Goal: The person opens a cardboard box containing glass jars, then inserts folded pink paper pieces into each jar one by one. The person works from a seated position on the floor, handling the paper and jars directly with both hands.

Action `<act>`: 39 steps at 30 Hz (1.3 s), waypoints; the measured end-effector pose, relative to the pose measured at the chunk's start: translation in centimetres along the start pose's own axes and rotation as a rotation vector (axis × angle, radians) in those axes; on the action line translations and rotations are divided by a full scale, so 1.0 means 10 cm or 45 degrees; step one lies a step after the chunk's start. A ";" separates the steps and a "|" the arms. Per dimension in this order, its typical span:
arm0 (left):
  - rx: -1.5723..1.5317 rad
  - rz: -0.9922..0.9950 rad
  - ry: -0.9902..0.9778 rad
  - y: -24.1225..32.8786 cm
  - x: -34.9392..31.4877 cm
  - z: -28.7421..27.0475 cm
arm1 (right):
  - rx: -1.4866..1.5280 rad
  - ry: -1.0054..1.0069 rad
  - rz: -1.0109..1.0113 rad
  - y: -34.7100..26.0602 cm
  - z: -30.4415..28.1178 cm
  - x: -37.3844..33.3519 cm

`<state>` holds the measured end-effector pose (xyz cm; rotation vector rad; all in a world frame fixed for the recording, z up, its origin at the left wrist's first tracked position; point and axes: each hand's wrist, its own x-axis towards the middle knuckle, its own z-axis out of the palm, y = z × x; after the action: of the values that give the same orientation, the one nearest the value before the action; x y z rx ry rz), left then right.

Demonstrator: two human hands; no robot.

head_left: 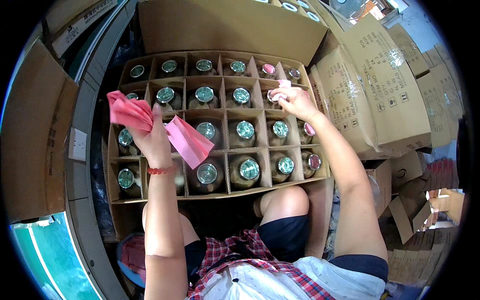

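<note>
A cardboard carton (245, 187) with cardboard dividers stands before me, a glass bottle in nearly every visible cell. The bottles, such as this glass bottle (245, 130), have silvery rims and greenish mouths. Pink shows inside a few mouths along the right side, including one bottle (314, 161). My left hand (152, 140) is closed around a bunch of thin pink sheets (187, 140) above the carton's left half. At the right, my right hand (299, 103) pinches a small pink sheet (284, 84) at a bottle mouth in the second row from the back. My fingers partly cover that mouth.
Behind the carton rises a cardboard flap (225, 30), with white rings beyond it. Closed cartons (370, 90) are stacked on the right, and another carton (37, 135) stands at left beside a grey cabinet side. A blue basin (131, 260) with reddish cloth sits below.
</note>
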<state>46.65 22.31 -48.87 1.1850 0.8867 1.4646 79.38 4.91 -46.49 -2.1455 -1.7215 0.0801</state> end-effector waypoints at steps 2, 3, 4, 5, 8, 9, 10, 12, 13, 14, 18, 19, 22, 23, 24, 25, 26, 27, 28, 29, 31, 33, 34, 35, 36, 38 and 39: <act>0.011 -0.156 -0.051 0.05 -0.01 -0.04 | 0.078 0.160 0.264 -0.06 -0.08 0.07; -0.035 -0.330 -0.117 0.15 -0.03 -0.03 | -0.049 0.187 0.527 -0.03 -0.12 0.11; -0.085 -0.508 -0.189 0.22 -0.08 0.02 | -0.101 0.209 0.552 0.17 -0.06 0.08; -0.226 -0.541 -0.220 0.26 -0.13 0.08 | -0.155 0.232 0.574 0.47 0.06 0.02; -0.507 -0.683 -0.448 0.17 -0.16 0.11 | 0.112 -0.067 0.684 0.85 0.26 -0.01; -0.620 -0.711 -0.436 0.23 -0.22 0.16 | 0.007 0.047 0.648 0.77 0.34 -0.01; -0.710 -0.815 -0.579 0.25 -0.24 0.16 | -0.004 0.130 0.563 0.64 0.38 -0.01; -0.907 -1.181 -0.780 0.19 -0.35 0.17 | 0.107 0.174 0.395 0.37 0.41 0.07; -0.807 -1.142 -0.959 0.19 -0.43 0.21 | 0.156 0.211 0.281 0.35 0.46 0.10; -0.846 -1.350 -1.078 0.17 -0.54 0.24 | 0.114 0.181 0.268 0.33 0.49 0.11; -0.369 -1.252 -1.140 -0.12 -0.78 0.34 | -0.017 0.136 0.177 0.31 0.56 0.21; -0.230 -1.192 -1.075 -0.16 -0.75 0.34 | -0.002 0.121 0.165 0.33 0.55 0.21; 0.275 -0.867 -0.935 -0.17 -0.61 0.35 | 0.092 -0.057 0.276 0.36 0.51 0.21; 0.227 -0.806 -0.962 -0.13 -0.56 0.31 | 0.091 -0.062 0.251 0.36 0.49 0.17; 0.209 -0.764 -0.913 -0.13 -0.53 0.28 | 0.093 -0.066 0.220 0.30 0.46 0.12; 0.191 -0.721 -0.863 -0.14 -0.49 0.25 | 0.095 -0.069 0.187 0.24 0.44 0.07; 0.170 -0.730 -0.830 -0.16 -0.46 0.23 | 0.042 -0.102 0.112 0.21 0.42 0.02; 0.034 -0.838 -0.841 -0.10 -0.45 0.24 | -0.129 -0.067 0.025 0.22 0.39 -0.04; -0.104 -0.945 -0.850 -0.02 -0.43 0.24 | -0.300 -0.033 -0.061 0.23 0.36 -0.08; -0.243 -1.050 -0.857 0.04 -0.42 0.25 | -0.470 0.001 -0.148 0.24 0.35 -0.11; -0.444 -1.219 -0.846 0.06 -0.46 0.28 | -0.409 -0.082 -0.059 0.28 0.38 -0.08; -0.626 -1.372 -0.877 0.06 -0.48 0.32 | -0.264 -0.195 0.097 0.34 0.39 0.04; -0.579 -1.441 -0.699 0.14 -0.51 0.36 | -0.250 -0.279 0.145 0.35 0.37 0.09; -0.621 -1.452 -0.694 0.11 -0.53 0.36 | -0.245 -0.228 0.130 0.35 0.36 0.12; -0.664 -1.460 -0.687 0.09 -0.53 0.35 | -0.240 -0.177 0.111 0.36 0.36 0.15; -0.770 -1.504 -0.678 0.08 -0.53 0.35 | -0.361 -0.117 0.145 0.39 0.37 0.24; -0.892 -1.517 -0.711 0.11 -0.53 0.35 | -0.581 -0.083 0.165 0.43 0.40 0.29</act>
<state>49.77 16.72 -48.21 0.3153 0.4363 0.3348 83.00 7.99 -51.05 -2.6033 -1.7660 -0.2325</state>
